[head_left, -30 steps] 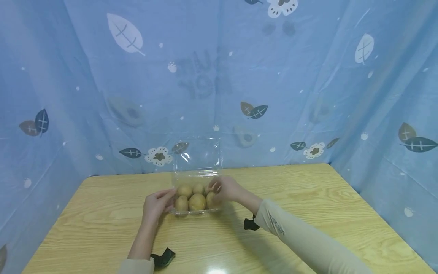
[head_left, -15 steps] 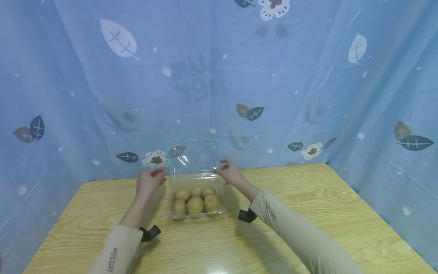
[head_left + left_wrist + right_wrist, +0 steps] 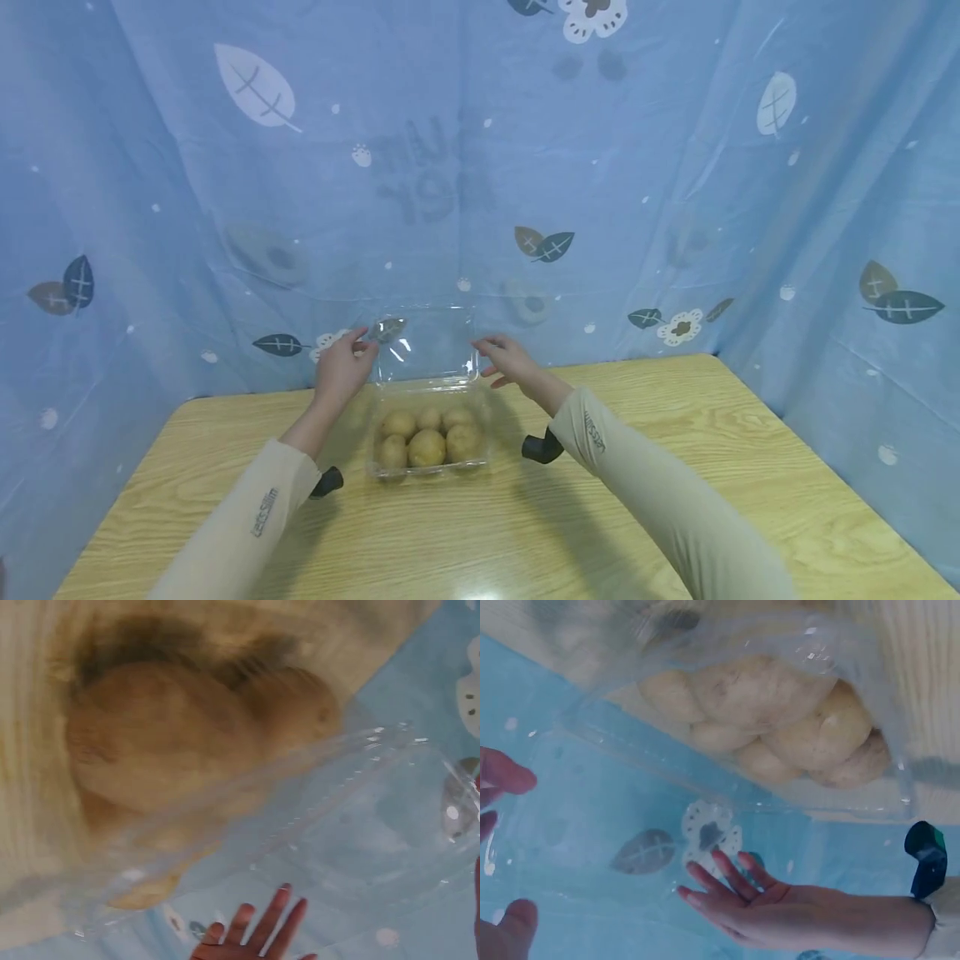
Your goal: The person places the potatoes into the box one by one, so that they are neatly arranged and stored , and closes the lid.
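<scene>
**Clear plastic, matt skins, glossy wood**

The box (image 3: pixel 429 433) was thin clear plastic, glossy, with white glints along its raised lid (image 3: pixel 427 346), which stood between the left hand (image 3: pixel 343 369) and the right hand (image 3: pixel 507 360). Below them, the potatoes (image 3: pixel 427 437) had dull, matt, slightly rough brown skins. The table (image 3: pixel 675 450) was pale wood grain with a smooth sheen. The blue curtain (image 3: pixel 675 167) looked like thin, creased cloth. The sleeves (image 3: pixel 645 492) were soft beige knit.

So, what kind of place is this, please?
Probably a small staged recording corner, not a real kitchen. A blue printed curtain with leaves and flowers closes in a plain wooden table on three sides. On the table stands only a clear plastic box of potatoes, with both hands at its raised lid.
</scene>
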Demonstrator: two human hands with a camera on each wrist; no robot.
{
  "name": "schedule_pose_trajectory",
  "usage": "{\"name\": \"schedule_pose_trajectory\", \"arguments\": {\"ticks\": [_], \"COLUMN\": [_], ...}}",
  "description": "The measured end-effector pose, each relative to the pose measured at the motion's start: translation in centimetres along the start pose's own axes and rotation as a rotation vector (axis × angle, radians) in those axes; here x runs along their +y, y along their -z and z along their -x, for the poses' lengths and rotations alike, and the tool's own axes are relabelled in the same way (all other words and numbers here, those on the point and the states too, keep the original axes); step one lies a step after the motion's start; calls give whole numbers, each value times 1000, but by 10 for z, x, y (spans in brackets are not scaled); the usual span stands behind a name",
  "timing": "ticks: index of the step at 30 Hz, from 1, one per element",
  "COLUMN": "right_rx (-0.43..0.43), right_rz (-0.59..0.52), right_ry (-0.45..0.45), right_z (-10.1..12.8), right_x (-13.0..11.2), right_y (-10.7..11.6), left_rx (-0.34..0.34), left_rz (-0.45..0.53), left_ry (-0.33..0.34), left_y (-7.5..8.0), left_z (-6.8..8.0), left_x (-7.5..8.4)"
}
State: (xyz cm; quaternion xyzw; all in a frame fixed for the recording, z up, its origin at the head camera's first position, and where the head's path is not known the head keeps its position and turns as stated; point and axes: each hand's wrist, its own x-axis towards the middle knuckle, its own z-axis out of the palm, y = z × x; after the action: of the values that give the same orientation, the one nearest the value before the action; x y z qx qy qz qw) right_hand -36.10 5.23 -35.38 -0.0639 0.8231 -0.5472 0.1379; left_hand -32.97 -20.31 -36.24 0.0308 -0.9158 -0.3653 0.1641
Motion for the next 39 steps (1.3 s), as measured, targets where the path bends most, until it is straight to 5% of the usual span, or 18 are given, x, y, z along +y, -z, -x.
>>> {"name": "schedule_pose_trajectory", "arguments": {"ticks": [8, 16, 27, 39], "right_rx": [46, 69, -58, -170], "right_rz": [-40, 21, 307, 169], "right_ry": [121, 136, 186, 112], "right_z": [23, 56, 90, 96], "right_x": [11, 36, 58, 65], "right_y": [3, 0, -17, -20], "left_rx": [82, -56, -204, -332], "left_rz": [183, 239, 91, 188], "left_ry": [42, 39, -7, 160], "left_y": [4, 3, 1, 1], "left_z": [23, 56, 105, 122], "left_x": [-6, -16, -32, -36]}}
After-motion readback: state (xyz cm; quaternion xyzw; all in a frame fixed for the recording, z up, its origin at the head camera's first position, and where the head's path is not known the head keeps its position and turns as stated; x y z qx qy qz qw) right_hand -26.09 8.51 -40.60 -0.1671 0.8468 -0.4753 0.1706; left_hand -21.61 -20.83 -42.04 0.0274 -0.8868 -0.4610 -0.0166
